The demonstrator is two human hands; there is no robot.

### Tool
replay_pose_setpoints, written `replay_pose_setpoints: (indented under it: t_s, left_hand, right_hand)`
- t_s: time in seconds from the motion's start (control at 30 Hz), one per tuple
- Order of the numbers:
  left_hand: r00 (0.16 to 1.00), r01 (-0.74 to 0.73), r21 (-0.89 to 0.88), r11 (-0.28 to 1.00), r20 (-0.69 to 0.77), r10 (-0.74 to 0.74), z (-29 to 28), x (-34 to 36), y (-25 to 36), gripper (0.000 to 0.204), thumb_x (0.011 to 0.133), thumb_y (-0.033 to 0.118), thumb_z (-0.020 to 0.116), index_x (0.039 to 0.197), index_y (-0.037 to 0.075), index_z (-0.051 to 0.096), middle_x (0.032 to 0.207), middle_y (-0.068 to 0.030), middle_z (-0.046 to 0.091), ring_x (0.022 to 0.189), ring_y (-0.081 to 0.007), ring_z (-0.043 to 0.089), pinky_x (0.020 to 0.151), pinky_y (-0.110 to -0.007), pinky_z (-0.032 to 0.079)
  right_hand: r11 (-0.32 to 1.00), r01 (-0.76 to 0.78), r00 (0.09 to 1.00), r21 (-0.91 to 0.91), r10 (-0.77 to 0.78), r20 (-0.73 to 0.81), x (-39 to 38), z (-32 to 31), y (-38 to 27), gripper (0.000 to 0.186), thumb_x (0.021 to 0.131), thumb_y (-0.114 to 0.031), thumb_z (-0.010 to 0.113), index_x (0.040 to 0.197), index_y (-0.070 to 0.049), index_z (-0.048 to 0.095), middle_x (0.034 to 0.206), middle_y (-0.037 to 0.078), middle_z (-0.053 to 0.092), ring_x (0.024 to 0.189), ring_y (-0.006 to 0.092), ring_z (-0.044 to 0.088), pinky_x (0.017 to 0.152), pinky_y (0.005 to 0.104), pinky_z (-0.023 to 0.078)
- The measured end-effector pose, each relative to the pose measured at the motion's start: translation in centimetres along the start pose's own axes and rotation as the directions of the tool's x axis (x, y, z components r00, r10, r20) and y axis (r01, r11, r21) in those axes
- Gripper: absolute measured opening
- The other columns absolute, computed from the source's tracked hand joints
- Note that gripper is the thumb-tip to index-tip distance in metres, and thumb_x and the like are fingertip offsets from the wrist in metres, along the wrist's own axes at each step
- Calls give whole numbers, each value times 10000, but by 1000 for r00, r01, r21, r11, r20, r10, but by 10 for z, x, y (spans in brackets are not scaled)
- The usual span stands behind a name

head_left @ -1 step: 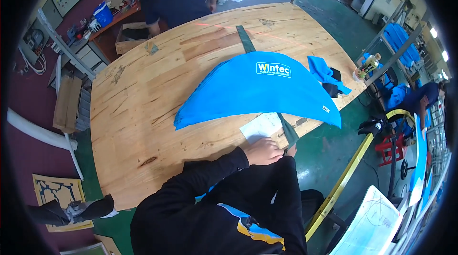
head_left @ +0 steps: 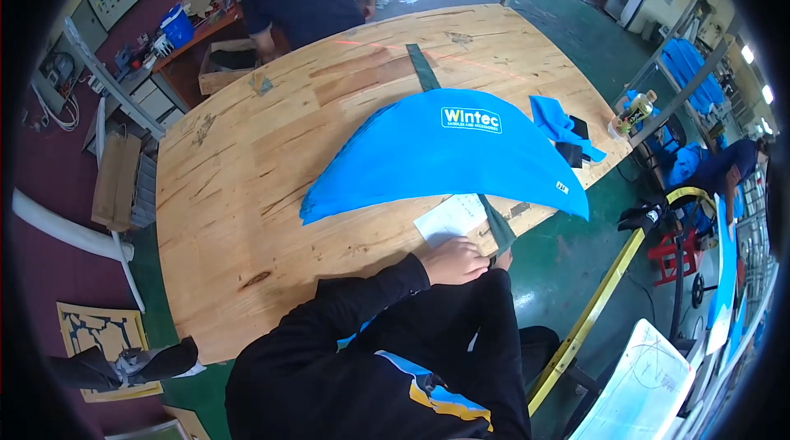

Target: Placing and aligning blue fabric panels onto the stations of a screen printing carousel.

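A curved stack of blue fabric pieces [head_left: 428,160], with a white and yellow printed label on top, lies across the wooden table [head_left: 230,193]. Under it runs a dark green strap [head_left: 499,230], its near end at the table's front edge. My left hand [head_left: 455,261] is at that edge beside the strap, fingers curled in; what they hold, if anything, is hidden. Only a small part of my right hand [head_left: 504,260] shows below the strap's end, its fingers out of sight. Just beyond my left hand, a white paper sheet [head_left: 448,220] lies partly beneath the stack.
Blue cloth scraps [head_left: 555,121] and a black object [head_left: 578,129] lie on the table's right. A bottle [head_left: 639,108] stands at its right corner. Across the table a person in dark clothes [head_left: 300,0] bends beside a box [head_left: 226,62]. A yellow bar [head_left: 588,317] slants at my right.
The person across the table has shifted slightly. My hands and the blue stack stay in place.
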State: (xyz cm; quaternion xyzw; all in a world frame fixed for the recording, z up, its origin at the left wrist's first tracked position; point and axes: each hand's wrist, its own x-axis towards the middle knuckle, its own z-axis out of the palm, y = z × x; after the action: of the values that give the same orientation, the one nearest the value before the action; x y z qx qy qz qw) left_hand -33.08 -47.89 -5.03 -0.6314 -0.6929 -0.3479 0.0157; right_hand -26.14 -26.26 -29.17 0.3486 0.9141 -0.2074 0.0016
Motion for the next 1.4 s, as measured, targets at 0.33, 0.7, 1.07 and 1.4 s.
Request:
replay_pose_setpoints:
  t_s: [0.33,0.7,1.07,1.4]
  left_hand:
    - [1000,5,-16,1000,-25,-5,0,-1,1,100,830,176,611,806,80,629,722,-63,627,725,-242,618,688,-378,468]
    - [1000,-17,3,1000,-23,17,1,0,1,89,815,165,617,826,79,637,748,-58,648,739,-231,625,696,-368,476]
    - [996,-28,-20,999,-88,26,-9,9,11,88,827,184,631,818,103,661,709,-56,632,700,-241,624,656,-369,472]
    - [1000,16,52,999,-2,-16,-13,12,16,84,836,178,627,819,106,667,733,-74,651,709,-255,634,646,-371,482]
  right_hand:
    - [1000,4,1000,11,-4,-23,8,13,10,532,799,-402,621,1285,-216,509,1374,38,472,1313,205,370,1016,532,337]
    - [994,18,990,108,-3,-142,32,56,25,535,801,-423,612,1286,-223,508,1372,31,475,1308,201,378,1017,528,338]
    - [995,-77,993,59,82,-81,-2,-19,-31,329,875,-163,481,1182,-188,597,1279,-37,525,1268,187,431,1019,541,355]
    - [978,-54,993,199,73,-89,-17,-42,-43,299,871,-185,490,1139,-209,620,1232,-33,570,1233,185,463,1025,556,322]
